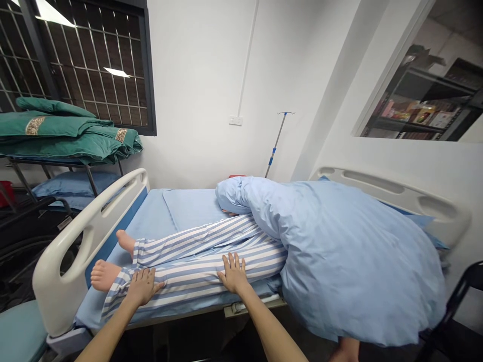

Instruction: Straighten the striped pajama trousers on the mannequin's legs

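A figure in blue-and-white striped trousers (196,251) lies on a hospital bed (158,216), bare feet (103,274) toward the left footboard. A light blue quilt (339,251) is bunched over its upper body at the right. My left hand (141,286) lies flat on the near shin, fingers stretched out. My right hand (233,274) rests flat on the near thigh, fingers spread. Neither hand holds anything.
A white footboard (75,241) stands at the left and a headboard (396,193) at the right. Folded green quilts (64,133) sit on a rack by the barred window. An IV pole (277,138) stands behind the bed. A black chair (460,301) is at the far right.
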`<state>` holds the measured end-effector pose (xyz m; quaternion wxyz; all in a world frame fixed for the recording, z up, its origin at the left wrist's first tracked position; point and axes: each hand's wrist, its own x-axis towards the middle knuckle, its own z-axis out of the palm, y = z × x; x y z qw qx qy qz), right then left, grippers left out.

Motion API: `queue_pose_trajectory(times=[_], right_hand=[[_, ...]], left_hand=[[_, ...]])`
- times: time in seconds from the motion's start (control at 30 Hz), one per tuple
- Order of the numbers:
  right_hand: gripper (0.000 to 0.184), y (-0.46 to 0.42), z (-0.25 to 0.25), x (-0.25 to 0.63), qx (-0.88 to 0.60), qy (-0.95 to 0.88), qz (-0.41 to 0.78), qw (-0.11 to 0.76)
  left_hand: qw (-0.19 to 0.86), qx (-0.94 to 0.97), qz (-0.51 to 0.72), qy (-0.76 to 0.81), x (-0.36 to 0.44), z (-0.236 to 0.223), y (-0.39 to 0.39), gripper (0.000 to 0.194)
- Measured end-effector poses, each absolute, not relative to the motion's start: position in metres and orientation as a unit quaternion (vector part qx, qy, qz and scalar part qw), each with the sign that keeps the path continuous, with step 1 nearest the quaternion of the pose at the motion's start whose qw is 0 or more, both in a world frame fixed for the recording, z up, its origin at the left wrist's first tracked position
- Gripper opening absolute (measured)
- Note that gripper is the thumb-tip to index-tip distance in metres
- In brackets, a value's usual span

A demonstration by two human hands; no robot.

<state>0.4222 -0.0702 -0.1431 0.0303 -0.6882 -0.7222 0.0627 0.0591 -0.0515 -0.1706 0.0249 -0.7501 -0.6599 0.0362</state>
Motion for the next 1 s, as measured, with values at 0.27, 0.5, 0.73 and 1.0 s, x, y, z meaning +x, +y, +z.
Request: queue_pose_trajectory(times=[0.27, 0.5, 0.73, 1.0], right_hand=[[0.071, -0.07, -0.145, 0.421, -0.692, -0.719, 0.054, 0.037], [0.07, -0.072, -0.142, 0.42, -0.692, -0.719, 0.052, 0.039], [0.07, -0.073, -0.14, 0.419, -0.694, -0.717, 0.048, 0.035], [0.068, -0.071, -0.138, 0.42, -0.694, -0.717, 0.062, 0.031]], left_hand=[[0.041, -0.75, 0.02, -0.66, 0.06, -0.17, -0.054, 0.076], [0.056, -0.752, 0.017, -0.657, 0.059, -0.172, -0.055, 0.076], [0.062, -0.755, 0.006, -0.653, 0.063, -0.165, -0.06, 0.077], [0.082, -0.76, -0.029, -0.644, 0.063, -0.165, -0.064, 0.078]])
